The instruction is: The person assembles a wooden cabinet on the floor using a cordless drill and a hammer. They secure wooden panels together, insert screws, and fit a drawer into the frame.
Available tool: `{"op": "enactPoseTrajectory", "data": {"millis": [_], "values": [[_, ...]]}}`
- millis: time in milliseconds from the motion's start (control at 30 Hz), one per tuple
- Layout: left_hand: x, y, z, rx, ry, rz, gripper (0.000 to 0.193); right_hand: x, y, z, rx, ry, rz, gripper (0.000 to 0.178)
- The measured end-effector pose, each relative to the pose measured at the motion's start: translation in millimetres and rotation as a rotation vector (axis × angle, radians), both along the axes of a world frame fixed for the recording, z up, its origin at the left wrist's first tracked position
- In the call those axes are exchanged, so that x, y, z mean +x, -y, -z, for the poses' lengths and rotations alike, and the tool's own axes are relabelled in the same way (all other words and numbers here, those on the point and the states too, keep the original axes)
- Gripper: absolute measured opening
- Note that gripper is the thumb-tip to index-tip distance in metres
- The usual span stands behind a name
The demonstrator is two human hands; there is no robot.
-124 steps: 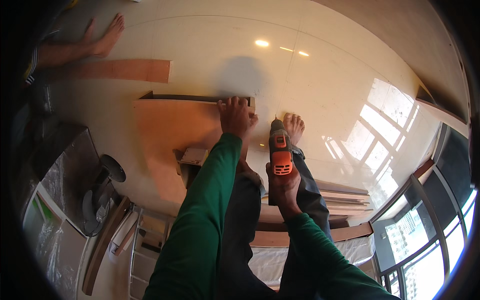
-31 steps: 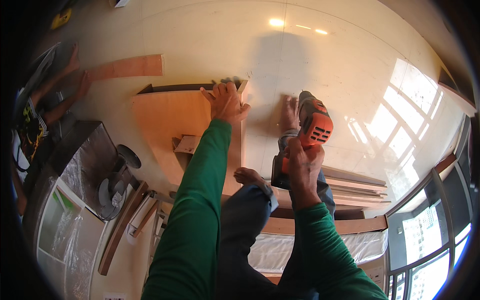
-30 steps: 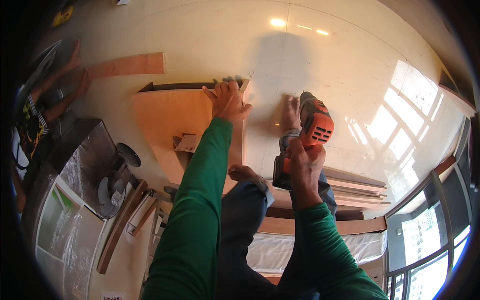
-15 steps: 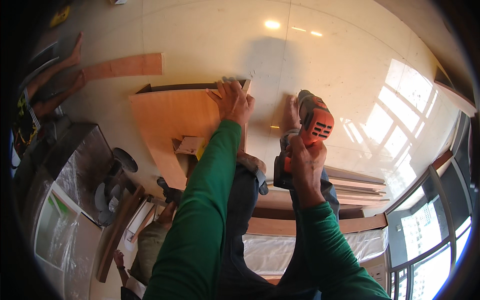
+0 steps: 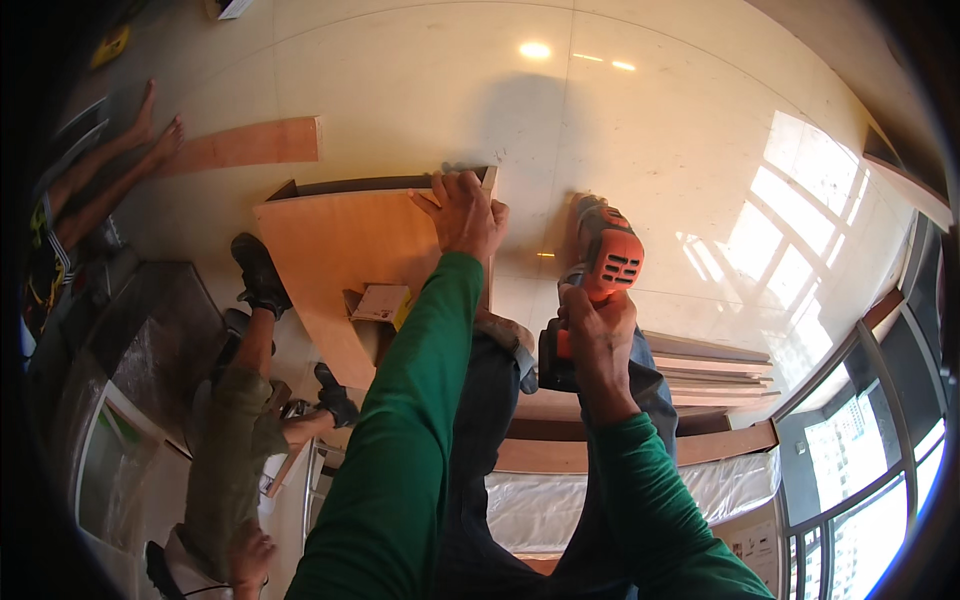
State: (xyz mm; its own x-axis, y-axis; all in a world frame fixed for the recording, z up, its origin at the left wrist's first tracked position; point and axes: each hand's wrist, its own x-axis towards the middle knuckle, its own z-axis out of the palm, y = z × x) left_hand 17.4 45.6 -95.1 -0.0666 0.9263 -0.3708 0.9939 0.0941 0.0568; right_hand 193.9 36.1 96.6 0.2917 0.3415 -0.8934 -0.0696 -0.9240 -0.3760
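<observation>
My left hand [image 5: 462,218] grips the far right corner of a wooden cabinet box [image 5: 345,238], its fingers bent over the top edge. That box has a light orange-brown face and a dark hollow along its far side. Wrapped round the handle of an orange and black cordless drill [image 5: 612,258] is my right hand [image 5: 600,340]. The drill is held apart from the box, to its right, pointing away from me above my foot. Its tip is hard to make out. A small open carton [image 5: 381,303] lies on the box face beside my left forearm.
A flat wooden strip [image 5: 245,142] lies on the tiled floor [image 5: 690,110] at far left, near another person's bare feet [image 5: 150,135]. A co-worker in dark shoes [image 5: 262,275] stands left of the box. Stacked boards [image 5: 710,380] lie at right, by a plastic-wrapped piece [image 5: 720,490].
The drill and my right hand have shifted slightly left. My left hand keeps its grip on the box corner. The co-worker at left has moved forward, with one shoe now beside the box.
</observation>
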Motion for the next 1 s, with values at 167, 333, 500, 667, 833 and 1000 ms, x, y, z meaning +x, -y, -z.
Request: {"op": "enactPoseTrajectory", "data": {"millis": [167,333,500,667,833,1000], "values": [[3,-4,-3,-0.036,-0.147,0.042,0.036,-4,11,7,-0.002,0.007,-0.028,0.016],[-6,-9,-7,-0.049,-0.056,0.085,0.037,-4,18,8,0.032,-0.006,-0.072,0.014],[-6,-14,-3,-0.082,-0.074,0.096,0.035,-4,5,0,-0.047,-0.011,-0.080,0.021],[-2,-20,-4,-0.154,-0.131,0.097,0.037,1,0,-1,-0.047,0.018,-0.118,0.024],[-3,-22,-3,-0.169,-0.067,0.101,0.035,8,-2,-2,-0.049,-0.012,-0.105,0.026],[-8,-15,2,-0.075,-0.053,0.128,0.033,20,-12,-4,0.001,0.043,-0.217,0.023]]}}
